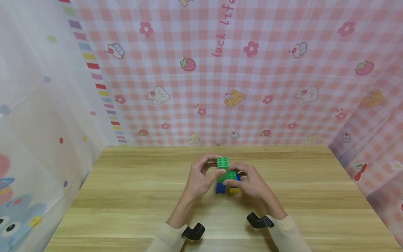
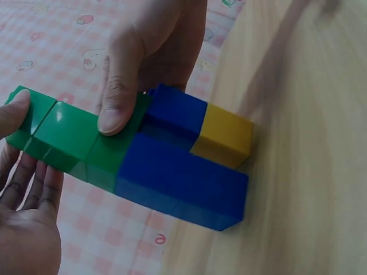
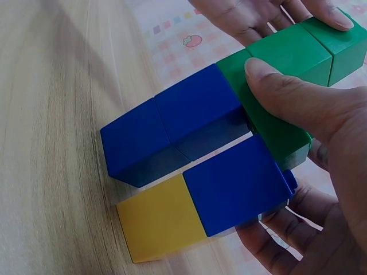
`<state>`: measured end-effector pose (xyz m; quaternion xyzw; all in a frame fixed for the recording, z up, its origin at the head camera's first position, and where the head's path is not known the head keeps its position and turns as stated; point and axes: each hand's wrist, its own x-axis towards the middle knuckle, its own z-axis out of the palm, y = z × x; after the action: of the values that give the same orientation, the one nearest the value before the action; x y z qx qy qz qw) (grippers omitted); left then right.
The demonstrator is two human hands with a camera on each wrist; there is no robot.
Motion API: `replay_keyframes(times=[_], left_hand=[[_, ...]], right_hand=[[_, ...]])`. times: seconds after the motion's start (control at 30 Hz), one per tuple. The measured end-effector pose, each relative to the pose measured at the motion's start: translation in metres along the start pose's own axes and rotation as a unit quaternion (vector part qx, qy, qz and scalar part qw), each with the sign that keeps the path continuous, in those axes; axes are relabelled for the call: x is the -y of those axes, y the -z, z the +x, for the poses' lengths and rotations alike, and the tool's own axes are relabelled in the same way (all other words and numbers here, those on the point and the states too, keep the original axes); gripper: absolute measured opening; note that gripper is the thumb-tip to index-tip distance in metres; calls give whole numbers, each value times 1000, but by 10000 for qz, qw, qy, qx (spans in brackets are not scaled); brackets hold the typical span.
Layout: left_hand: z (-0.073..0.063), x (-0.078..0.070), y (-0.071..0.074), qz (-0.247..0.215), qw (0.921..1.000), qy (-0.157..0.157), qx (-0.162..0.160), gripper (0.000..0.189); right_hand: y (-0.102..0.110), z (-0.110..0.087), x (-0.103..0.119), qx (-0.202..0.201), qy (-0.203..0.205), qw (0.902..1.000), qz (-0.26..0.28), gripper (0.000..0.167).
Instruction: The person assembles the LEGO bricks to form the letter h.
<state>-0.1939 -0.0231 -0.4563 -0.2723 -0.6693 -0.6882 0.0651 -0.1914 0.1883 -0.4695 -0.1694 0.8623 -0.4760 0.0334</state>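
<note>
A build of toy building bricks stands on the wooden table between both hands. Two blue bricks [image 3: 200,106] form one leg; a yellow brick [image 3: 163,220] under another blue brick [image 3: 238,186] forms the other. A longer green brick [image 3: 278,142] bridges both legs, and two smaller green bricks [image 2: 66,132] rise above it on the left. My left hand [image 1: 199,180] holds the topmost green brick [image 1: 222,161], thumb in front and fingers behind. My right hand [image 1: 252,182] pinches the bridging brick, its thumb on the front; its other fingers are partly hidden behind the build.
The wooden table [image 1: 141,196] extends around the build. A pink checked cloth [image 1: 201,84] hangs behind its far edge, and a pale printed cloth [image 1: 56,105] hangs at the left. Black curved wrist mounts [image 1: 193,232] sit on both cuffs, close over the tabletop.
</note>
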Motion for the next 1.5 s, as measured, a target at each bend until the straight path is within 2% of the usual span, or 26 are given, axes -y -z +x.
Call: replay_keyframes(times=[0.27,0.6,0.77,0.97,1.17,1.37,1.5], left_hand=[[-4,8,-5,-18,9996,-222,-199,36],[-7,15,-12,-79,9991,-263,-315,36],[-9,17,-13,119,9992,-210,-316,37],[-13,15,-10,342,9989,62,-305,40],[-15,13,-6,313,9983,436,-220,35],[-17,17,-5,273,9972,688,-50,35],[-22,24,-1,303,9948,969,29,36]], right_hand=[[0,0,2,-41,57,10000,-59,30],[1,-1,-1,-82,-79,9999,-79,33],[1,-1,-2,-49,-10,10000,-69,35],[-1,-2,-3,5,113,9999,12,36],[-1,-1,-3,46,152,9999,-9,35],[3,-4,-5,110,97,9997,186,37],[8,-4,-10,265,107,9992,292,40]])
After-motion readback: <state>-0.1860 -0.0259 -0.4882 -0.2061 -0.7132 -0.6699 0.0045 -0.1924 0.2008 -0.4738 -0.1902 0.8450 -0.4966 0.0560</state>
